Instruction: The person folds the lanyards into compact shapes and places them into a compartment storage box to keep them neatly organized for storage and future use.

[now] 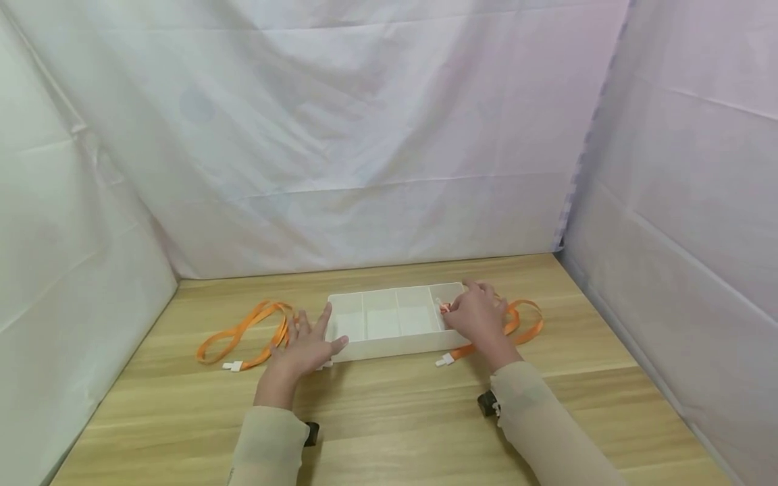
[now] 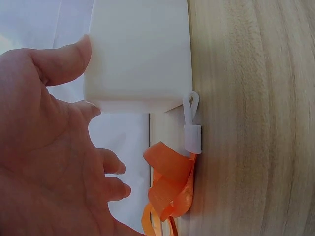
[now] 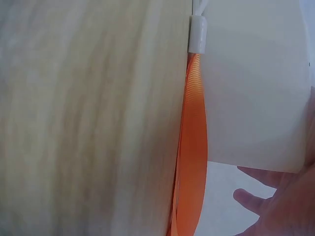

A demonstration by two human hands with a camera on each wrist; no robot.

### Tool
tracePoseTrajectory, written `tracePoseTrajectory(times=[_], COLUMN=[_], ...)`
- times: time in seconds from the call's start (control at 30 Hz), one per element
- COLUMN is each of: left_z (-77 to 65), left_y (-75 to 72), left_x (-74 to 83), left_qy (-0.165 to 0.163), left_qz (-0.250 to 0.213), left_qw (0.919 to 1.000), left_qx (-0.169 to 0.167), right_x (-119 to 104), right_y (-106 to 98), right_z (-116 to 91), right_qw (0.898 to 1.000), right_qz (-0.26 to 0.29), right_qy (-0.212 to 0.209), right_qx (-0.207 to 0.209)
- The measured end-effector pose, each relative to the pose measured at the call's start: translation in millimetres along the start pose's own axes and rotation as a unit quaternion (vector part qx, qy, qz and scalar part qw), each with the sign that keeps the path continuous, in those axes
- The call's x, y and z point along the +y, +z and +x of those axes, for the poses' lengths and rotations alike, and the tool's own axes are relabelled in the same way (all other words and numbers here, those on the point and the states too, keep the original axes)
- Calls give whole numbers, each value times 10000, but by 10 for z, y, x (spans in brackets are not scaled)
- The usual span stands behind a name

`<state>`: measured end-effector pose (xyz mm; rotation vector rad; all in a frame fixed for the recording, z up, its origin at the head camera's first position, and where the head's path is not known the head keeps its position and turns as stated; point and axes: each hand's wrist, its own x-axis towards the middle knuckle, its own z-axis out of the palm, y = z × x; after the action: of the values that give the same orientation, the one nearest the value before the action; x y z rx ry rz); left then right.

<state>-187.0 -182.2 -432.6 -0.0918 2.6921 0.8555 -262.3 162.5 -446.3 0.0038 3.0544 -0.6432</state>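
Observation:
A long white divided tray lies on the wooden table. At its left end my left hand spreads its fingers; in the left wrist view the thumb and index fingertip touch the tray's edge. My right hand reaches over the right end, its fingertips down in the rightmost compartment. There it pinches a small red-and-white thing, mostly hidden by the fingers; its kind does not show. Orange lanyards lie on both sides: the left lanyard partly under the left hand, the right lanyard behind the right wrist.
White plastic clips end both lanyards, one left clip and one right clip by the tray's front. White cloth hangs behind and along both sides of the table. A black wrist camera sits at the right cuff.

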Motion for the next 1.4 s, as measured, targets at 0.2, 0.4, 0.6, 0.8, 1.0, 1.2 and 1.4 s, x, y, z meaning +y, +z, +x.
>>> tracePoseTrajectory(times=[0.2, 0.4, 0.6, 0.8, 1.0, 1.2, 1.4], left_z=[75, 151, 176, 114, 47, -51, -53], left_y=[37, 64, 52, 47, 0, -15, -31], left_x=[-50, -125, -137, -125, -77, 16, 64], left_qy=[-13, -26, -81, -69, 5, -73, -72], left_qz=[35, 1, 60, 28, -24, 11, 122], left_qw=[10000, 10000, 9999, 9999, 10000, 9999, 9999], left_qx=[81, 29, -117, -76, -46, -112, -45], right_x=[-24, -70, -95, -107, -105, -38, -39], right_y=[-5, -40, -41, -14, 22, -24, -259], right_z=[-2, -8, -1, -13, 0, -25, -111], right_qw=[9997, 9977, 9961, 9966, 9974, 9975, 9975], right_qz=[-94, -454, -652, -585, -460, -418, -145], right_qy=[85, 207, 260, 194, 294, -43, -155], right_qx=[-190, -448, -537, -540, -465, -567, -667])
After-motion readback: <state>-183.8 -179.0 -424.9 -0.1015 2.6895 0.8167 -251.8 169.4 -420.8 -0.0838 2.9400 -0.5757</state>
